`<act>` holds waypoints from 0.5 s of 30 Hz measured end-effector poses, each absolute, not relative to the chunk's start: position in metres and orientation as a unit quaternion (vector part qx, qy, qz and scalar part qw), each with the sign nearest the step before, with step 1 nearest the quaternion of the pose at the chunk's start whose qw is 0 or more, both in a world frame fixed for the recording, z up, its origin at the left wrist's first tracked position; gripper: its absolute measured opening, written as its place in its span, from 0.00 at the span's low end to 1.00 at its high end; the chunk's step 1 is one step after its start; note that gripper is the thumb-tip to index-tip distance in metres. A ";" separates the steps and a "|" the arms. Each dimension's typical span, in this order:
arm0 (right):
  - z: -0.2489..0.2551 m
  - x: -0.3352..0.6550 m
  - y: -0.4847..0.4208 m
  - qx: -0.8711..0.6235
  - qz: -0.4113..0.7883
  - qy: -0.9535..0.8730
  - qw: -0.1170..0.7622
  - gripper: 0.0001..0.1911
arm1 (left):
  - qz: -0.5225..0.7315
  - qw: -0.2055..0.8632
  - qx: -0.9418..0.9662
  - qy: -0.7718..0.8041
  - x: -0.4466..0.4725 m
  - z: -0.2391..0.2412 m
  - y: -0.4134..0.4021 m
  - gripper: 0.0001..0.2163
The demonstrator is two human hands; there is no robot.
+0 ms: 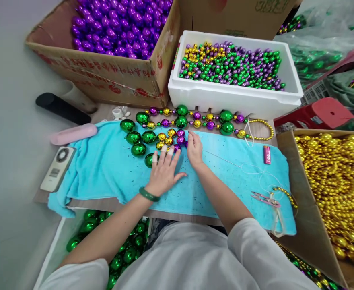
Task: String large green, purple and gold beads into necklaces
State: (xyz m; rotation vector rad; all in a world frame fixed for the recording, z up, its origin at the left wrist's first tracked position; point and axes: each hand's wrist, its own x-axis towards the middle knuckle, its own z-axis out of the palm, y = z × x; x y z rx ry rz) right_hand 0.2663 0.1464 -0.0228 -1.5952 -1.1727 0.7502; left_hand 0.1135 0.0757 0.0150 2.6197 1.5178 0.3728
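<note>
My left hand [164, 171] lies flat on a turquoise towel [110, 169], fingers spread, with white tape on the fingertips and a green bangle at the wrist. Its fingertips touch a cluster of gold and purple beads [171, 139]. My right hand [194, 150] rests beside it, fingers stretched toward the same beads. Large green balls [138, 139] lie just left of the cluster. A long strand of green, purple and gold beads [195, 120] runs along the towel's far edge.
A white foam box [234, 96] of mixed beads and a cardboard box [104, 76] of purple beads stand behind. A box of gold beads [336, 181] is right. A pink lighter [266, 154], snips [266, 197], thread and a remote [58, 168] lie nearby. Green balls [125, 249] fill a bin below.
</note>
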 end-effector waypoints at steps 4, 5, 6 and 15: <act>-0.022 0.268 0.150 -0.646 0.322 -0.485 0.494 0.22 | 0.127 0.044 0.847 0.514 0.111 -0.004 0.053 0.35; -0.023 0.269 0.151 -0.647 0.325 -0.481 0.495 0.22 | 0.133 0.042 0.844 0.518 0.111 -0.008 0.053 0.35; -0.023 0.270 0.152 -0.648 0.329 -0.473 0.497 0.23 | 0.137 0.040 0.843 0.518 0.112 -0.010 0.054 0.34; -0.020 0.269 0.161 -0.621 0.394 -0.393 0.552 0.23 | 0.164 0.035 0.870 0.464 0.141 -0.001 0.101 0.34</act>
